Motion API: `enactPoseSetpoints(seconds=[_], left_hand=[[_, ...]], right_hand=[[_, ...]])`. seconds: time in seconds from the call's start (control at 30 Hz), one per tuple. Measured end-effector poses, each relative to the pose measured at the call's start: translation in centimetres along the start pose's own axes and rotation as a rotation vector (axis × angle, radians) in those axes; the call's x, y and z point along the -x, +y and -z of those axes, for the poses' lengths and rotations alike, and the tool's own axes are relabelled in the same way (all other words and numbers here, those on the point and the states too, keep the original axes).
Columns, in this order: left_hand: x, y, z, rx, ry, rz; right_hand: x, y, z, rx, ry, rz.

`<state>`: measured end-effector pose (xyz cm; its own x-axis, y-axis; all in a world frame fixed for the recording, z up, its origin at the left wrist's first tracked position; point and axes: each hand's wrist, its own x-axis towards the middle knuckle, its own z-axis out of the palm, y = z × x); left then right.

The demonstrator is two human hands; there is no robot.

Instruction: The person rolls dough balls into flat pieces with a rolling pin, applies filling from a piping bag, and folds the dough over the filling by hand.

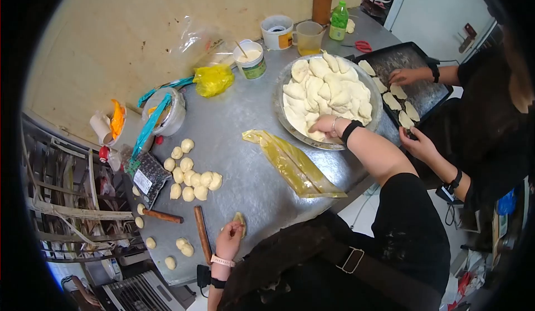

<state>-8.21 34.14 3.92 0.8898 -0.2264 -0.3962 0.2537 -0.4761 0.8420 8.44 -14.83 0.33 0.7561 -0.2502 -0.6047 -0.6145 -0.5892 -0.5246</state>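
Note:
My left hand (227, 240) is at the table's near edge, fingers closed on a flattened piece of dough (239, 219). Beside it lies a wooden rolling pin (202, 234). Across the table, my right hand (324, 125) reaches into a large metal bowl (278, 120) heaped with pale, folded dough pieces (326, 85). Its fingers curl down onto dough at the bowl's near side, and the fingertips are partly hidden. Between my hands a yellow plastic sheet (292, 166) lies on the metal table. Several small dough balls (192, 177) are grouped to the left.
At the right, another person's hands (421, 144) work over a black tray (432, 96) holding flat dough pieces. Along the wall stand tubs (277, 32), a measuring jug (308, 38) and a green bottle (339, 21). A second rolling pin (163, 216) and a black bag (149, 180) lie left.

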Motion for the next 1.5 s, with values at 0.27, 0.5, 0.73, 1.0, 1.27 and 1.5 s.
enactPoseSetpoints(seconds=[0.27,0.5,0.73,1.0,1.27,1.5], left_hand=[[1.4,-2.1,0.8,-0.073,0.041,-0.008],[-2.5,-5.0,0.3,-0.738,0.275,-0.281],[-4.1,-3.1,1.7,-1.047,-0.239,0.022],[-2.7,8.2,0.5,-0.258,-0.454,-0.140],[-3.4,15.2,-4.2,-0.229,-0.074,-0.558],[-2.1,6.6,-1.0,-0.213,-0.048,-0.292]], right_hand=[[2.5,-1.7,1.0,0.215,0.002,0.196],[1.4,-1.0,-1.7,0.094,-0.099,0.360],[4.2,0.1,1.3,0.131,0.026,0.379],[16.5,-5.0,6.1,-0.081,0.698,0.630],[17.4,-4.0,-9.0,-1.111,-0.811,0.279],[9.5,-0.9,4.3,0.057,0.133,0.644]])
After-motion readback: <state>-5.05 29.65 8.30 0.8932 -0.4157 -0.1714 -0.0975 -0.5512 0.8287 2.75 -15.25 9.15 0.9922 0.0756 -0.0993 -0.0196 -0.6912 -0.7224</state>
